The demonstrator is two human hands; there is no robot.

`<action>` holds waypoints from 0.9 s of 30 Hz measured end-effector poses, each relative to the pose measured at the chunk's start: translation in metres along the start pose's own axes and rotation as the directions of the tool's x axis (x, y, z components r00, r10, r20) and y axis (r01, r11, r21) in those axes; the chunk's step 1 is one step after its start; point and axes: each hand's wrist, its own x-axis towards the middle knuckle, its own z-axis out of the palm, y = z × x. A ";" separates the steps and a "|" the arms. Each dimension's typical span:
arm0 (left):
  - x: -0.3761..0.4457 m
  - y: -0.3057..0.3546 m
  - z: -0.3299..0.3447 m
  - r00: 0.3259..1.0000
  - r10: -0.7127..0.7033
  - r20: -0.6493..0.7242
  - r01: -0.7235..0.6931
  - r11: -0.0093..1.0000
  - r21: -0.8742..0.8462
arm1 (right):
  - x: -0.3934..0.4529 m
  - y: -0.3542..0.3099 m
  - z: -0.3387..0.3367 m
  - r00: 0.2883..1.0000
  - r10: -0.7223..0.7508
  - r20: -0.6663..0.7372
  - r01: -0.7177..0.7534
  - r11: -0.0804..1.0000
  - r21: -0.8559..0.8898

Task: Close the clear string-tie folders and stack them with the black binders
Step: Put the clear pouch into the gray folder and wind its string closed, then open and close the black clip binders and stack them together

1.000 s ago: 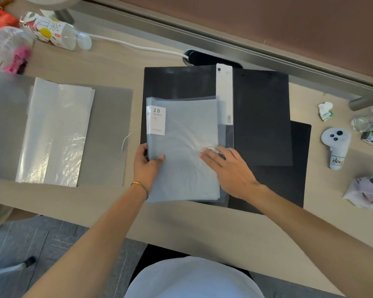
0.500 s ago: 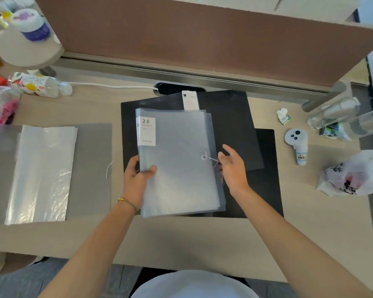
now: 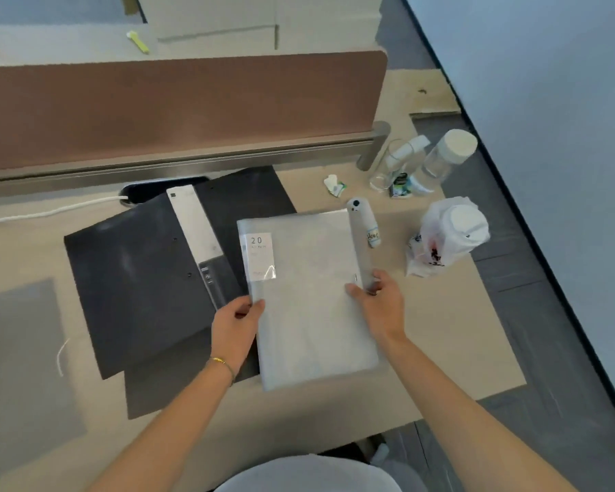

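Observation:
A clear string-tie folder [image 3: 309,300] with a white "20" label is held over the desk, right of the black binders. My left hand [image 3: 237,324] grips its left edge near the bottom. My right hand [image 3: 377,300] grips its right edge, thumb on top. Two black binders [image 3: 135,275] lie overlapped on the desk to the left, the upper one bearing a white spine strip [image 3: 192,229]. A second clear folder [image 3: 25,367] lies open at the far left, its white string [image 3: 62,353] loose beside it.
A white toy figure [image 3: 364,221] stands just behind the held folder. A plastic bag [image 3: 448,236], clear bottles [image 3: 437,161] and a glass sit at the back right. A brown divider [image 3: 178,104] runs along the desk's rear. The desk edge [image 3: 505,363] ends at the right.
The folder has moved right, off the black binders, held by both hands. My right hand shifted from the string button to gripping the right edge. The view swung right.

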 end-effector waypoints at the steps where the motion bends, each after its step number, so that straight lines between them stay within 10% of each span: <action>1: -0.002 -0.002 0.011 1.000 -0.004 0.029 0.002 0.999 0.051 | 0.004 0.011 -0.011 1.000 0.005 -0.015 -0.005 1.000 -0.013; 20: -0.018 -0.026 0.132 0.991 -0.133 -0.006 0.122 0.890 0.439 | 0.048 0.110 -0.083 1.000 -0.020 -0.001 0.017 0.890 -0.455; 27: -0.017 -0.002 0.114 0.993 -0.116 0.015 0.105 0.940 0.324 | 0.040 0.093 -0.062 0.940 -0.339 0.044 0.290 0.723 -0.627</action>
